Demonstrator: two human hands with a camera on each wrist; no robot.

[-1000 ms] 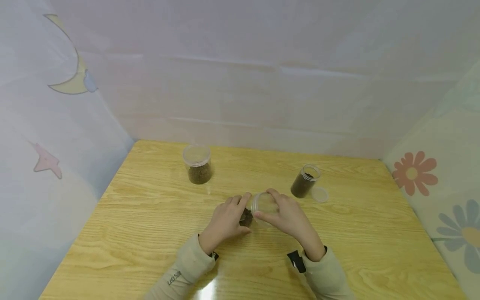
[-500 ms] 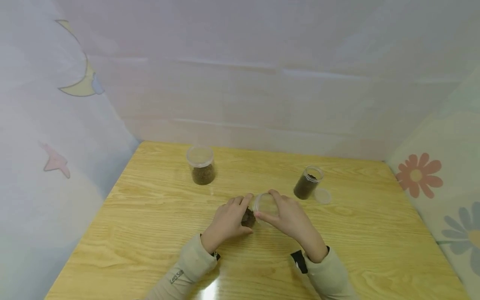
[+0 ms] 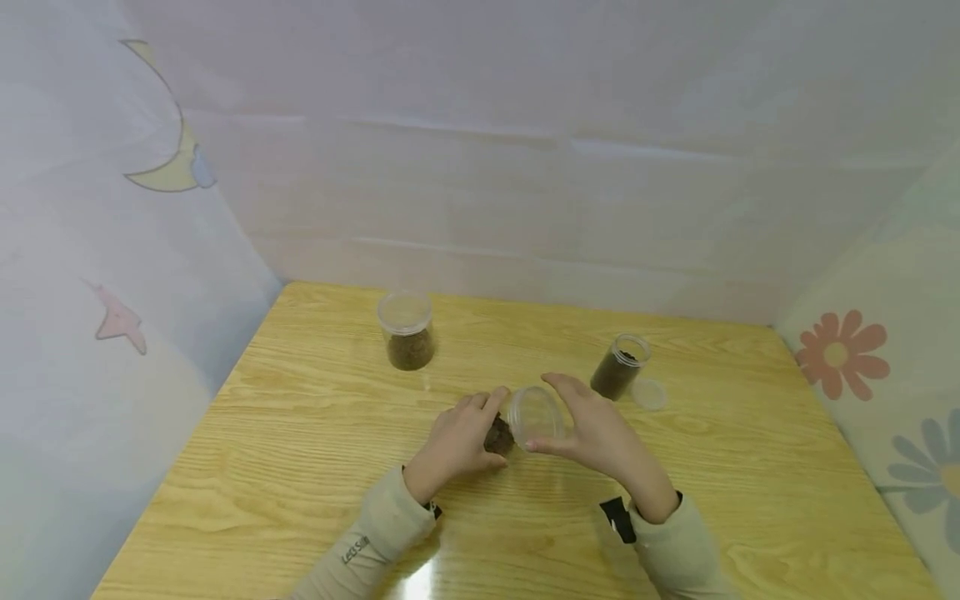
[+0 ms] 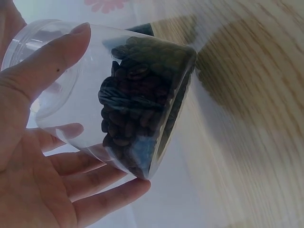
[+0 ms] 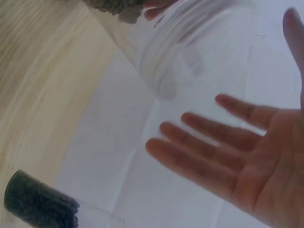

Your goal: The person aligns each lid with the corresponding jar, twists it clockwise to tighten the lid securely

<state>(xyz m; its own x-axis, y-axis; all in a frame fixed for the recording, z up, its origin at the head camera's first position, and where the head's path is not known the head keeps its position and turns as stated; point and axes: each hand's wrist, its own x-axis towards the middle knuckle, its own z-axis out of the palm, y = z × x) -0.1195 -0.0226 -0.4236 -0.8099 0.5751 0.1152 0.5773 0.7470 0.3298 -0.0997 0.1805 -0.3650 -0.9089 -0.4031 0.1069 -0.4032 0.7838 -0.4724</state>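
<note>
Coffee beans fill the bottom part of a clear jar point(image 3: 537, 415), which is tilted with its top end towards the right. My left hand point(image 3: 459, 440) grips its side; the left wrist view shows the thumb over the jar and the fingers beneath it, with dark coffee beans point(image 4: 135, 99) inside. Beside the top end is my right hand point(image 3: 600, 429), its fingers and thumb spread. In the right wrist view, those fingers point(image 5: 204, 161) are straight and apart from the jar's ridged rim. Whether a lid sits on this jar, I cannot tell.
At the back left stands a wide clear jar point(image 3: 409, 346) partly filled with brown grains. A narrower jar point(image 3: 615, 375) of dark contents stands at the back right, with a clear round lid point(image 3: 648, 394) lying beside it. Printed cloth walls point(image 3: 480, 192) border the wooden table point(image 3: 300, 467).
My right hand has loosened its grip on the jar's top end, spread its fingers and moved slightly right. The left hand keeps its hold. The view has shifted a little.
</note>
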